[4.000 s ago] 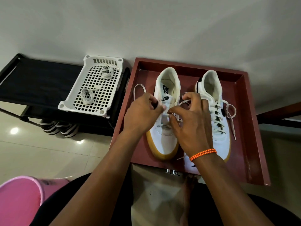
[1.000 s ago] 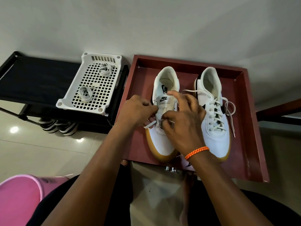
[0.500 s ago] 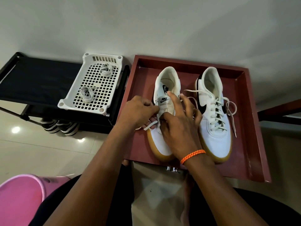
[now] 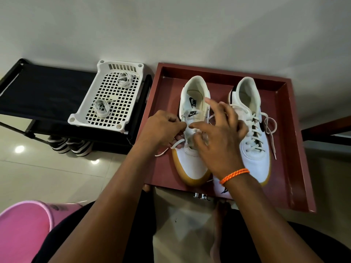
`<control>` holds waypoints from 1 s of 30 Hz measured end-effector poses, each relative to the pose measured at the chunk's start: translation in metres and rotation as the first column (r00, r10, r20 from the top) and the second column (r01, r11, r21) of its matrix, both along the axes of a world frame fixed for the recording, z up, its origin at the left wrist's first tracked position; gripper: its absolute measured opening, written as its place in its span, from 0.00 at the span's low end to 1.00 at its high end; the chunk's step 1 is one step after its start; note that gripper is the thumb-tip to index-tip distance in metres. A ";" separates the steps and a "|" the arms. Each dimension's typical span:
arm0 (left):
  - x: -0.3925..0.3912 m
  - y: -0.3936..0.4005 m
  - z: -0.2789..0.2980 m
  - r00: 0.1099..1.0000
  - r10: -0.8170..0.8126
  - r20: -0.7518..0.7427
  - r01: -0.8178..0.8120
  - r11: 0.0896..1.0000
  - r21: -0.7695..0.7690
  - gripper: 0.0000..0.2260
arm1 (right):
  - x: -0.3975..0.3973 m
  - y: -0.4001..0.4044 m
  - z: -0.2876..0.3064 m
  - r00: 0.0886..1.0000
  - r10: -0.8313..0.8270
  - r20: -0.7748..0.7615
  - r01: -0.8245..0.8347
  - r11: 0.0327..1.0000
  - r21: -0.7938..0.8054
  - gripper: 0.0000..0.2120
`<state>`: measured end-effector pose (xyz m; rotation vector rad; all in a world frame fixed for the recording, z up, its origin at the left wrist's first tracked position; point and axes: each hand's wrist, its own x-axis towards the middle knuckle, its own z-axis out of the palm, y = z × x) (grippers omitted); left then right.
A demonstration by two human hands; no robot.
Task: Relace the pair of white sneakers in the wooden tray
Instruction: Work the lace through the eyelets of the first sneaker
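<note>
I am pinching the white lace (image 4: 177, 144) in my left hand (image 4: 162, 130) beside the left sneaker (image 4: 191, 130), barely laced yet by the look of it. My right hand (image 4: 218, 137) is hovering over its eyelets, fingers spread, gripping nothing. Further right in the wooden tray (image 4: 296, 149), the right sneaker (image 4: 252, 130) is sitting fully laced.

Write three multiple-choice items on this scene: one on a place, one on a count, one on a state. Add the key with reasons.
1. Where do the spare coiled laces lie?
A. in the white plastic basket
B. in the wooden tray
C. on the floor

2. How many coiled laces are there?
A. one
B. two
C. four

3. Which sneaker is laced all the way up?
A. the left sneaker
B. the right sneaker
C. neither

Key: A, they lie in the white plastic basket; B, coiled laces show as two bundles; B, the right sneaker has crossed rows, while the left sneaker is under both hands.
</note>
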<state>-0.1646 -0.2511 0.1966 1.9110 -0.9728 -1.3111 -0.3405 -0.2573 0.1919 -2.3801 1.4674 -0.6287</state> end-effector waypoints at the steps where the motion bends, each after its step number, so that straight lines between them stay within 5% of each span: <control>1: 0.000 0.000 0.000 1.000 0.001 0.001 -0.001 1.000 -0.003 0.08 | 0.003 0.003 -0.005 0.998 0.031 -0.051 -0.030 0.999 0.014 0.06; 4: 0.000 0.001 0.000 1.000 0.000 0.003 0.000 1.000 -0.012 0.08 | 0.004 0.006 -0.014 0.994 0.065 -0.085 -0.061 0.997 0.051 0.05; 10: 0.000 0.000 0.000 1.000 -0.009 0.011 0.009 1.000 -0.011 0.09 | -0.008 -0.011 0.004 0.976 -0.089 0.199 0.073 0.994 0.086 0.05; 14: -0.001 0.002 0.001 1.000 0.006 0.019 -0.006 1.000 -0.016 0.08 | -0.011 -0.013 0.007 0.962 -0.128 0.240 0.114 0.991 0.070 0.05; 23: -0.001 0.003 0.000 0.998 -0.011 0.059 0.014 0.999 -0.047 0.09 | 0.001 0.004 -0.014 0.994 0.092 -0.066 -0.090 0.995 0.035 0.06; 30: 0.000 0.001 -0.002 0.998 -0.005 0.067 0.007 1.000 -0.030 0.09 | -0.008 -0.012 0.006 0.954 -0.158 0.256 0.133 0.985 0.110 0.08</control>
